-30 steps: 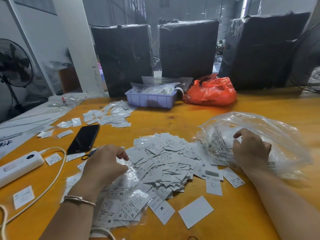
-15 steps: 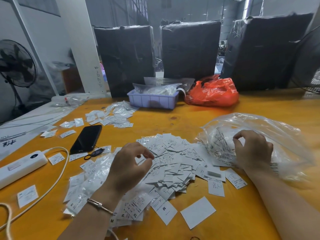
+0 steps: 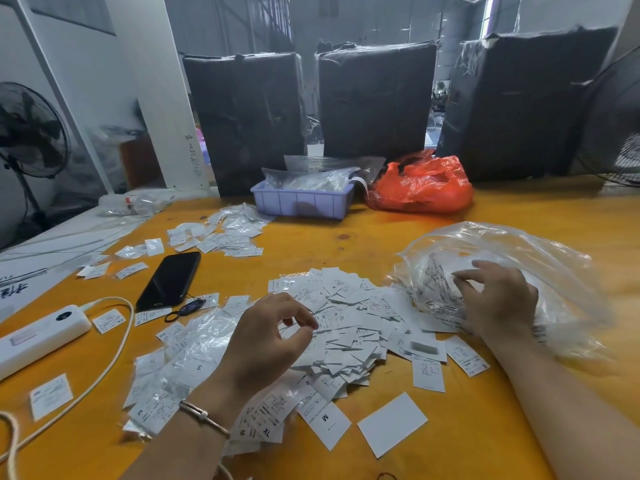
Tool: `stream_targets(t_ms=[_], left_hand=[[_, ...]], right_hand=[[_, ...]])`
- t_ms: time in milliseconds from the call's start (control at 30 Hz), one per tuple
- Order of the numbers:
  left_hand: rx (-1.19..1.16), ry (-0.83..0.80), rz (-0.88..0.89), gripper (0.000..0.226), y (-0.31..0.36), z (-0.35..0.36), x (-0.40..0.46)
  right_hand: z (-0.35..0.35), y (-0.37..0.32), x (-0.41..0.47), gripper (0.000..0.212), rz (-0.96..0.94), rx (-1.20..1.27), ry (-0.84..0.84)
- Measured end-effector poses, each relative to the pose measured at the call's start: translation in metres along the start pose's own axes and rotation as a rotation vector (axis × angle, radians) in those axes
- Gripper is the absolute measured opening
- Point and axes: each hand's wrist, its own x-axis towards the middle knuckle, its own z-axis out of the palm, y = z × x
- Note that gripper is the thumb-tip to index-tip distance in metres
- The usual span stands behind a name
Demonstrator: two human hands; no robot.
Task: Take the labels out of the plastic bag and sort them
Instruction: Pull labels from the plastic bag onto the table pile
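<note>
Head view: my left hand (image 3: 266, 337) has swung from the wrapped labels at 8 o'clock to above the loose label pile (image 3: 346, 323), fingers curled, thumb nearing forefinger, holding nothing I can make out. My right hand (image 3: 498, 299) still rests spread on the plastic bag (image 3: 540, 258) at 3 o'clock, labels remaining inside, so emptying isn't finished.

Three black wrapped bales (image 3: 247, 119) are counted, two fans (image 3: 29, 133), one phone (image 3: 169, 280), one lilac tray (image 3: 301, 202), one red bag (image 3: 420, 183), one clear plastic bag (image 3: 519, 251).
</note>
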Motion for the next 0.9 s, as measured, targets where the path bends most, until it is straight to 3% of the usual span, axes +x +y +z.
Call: stream_targets(t_ms=[133, 267, 333, 400, 467, 533, 667, 767, 900], left_hand=[[0.008, 0.0, 0.01, 0.018, 0.001, 0.0, 0.001], [0.01, -0.011, 0.013, 0.019, -0.001, 0.001, 0.001], [0.003, -0.021, 0.014, 0.018, -0.001, 0.002, 0.001], [-0.009, -0.035, 0.008, 0.015, -0.001, 0.004, 0.001], [-0.078, -0.057, -0.032, 0.007, -0.001, 0.005, 0.002], [-0.196, -0.108, -0.081, 0.026, 0.001, 0.006, 0.003], [-0.496, -0.303, -0.16, 0.057, 0.008, 0.01, 0.003], [-0.554, -0.346, -0.134, 0.037, 0.009, 0.015, 0.003], [-0.568, -0.27, -0.137, 0.011, 0.007, 0.016, 0.003]], right_hand=[[-0.008, -0.007, -0.001, 0.015, -0.065, 0.222, 0.171], [-0.015, -0.018, -0.004, 0.015, 0.054, 0.435, 0.183], [-0.022, -0.027, -0.009, 0.008, 0.152, 0.707, 0.045], [-0.028, -0.041, -0.018, 0.005, 0.272, 0.961, -0.223], [-0.029, -0.055, -0.03, 0.009, 0.335, 1.055, -0.494], [-0.027, -0.071, -0.045, 0.022, 0.317, 1.108, -0.662], [-0.025, -0.094, -0.071, 0.031, 0.153, 1.18, -0.738], [-0.022, -0.098, -0.077, 0.031, 0.091, 1.186, -0.73], [-0.023, -0.095, -0.074, 0.035, 0.106, 1.191, -0.778]])
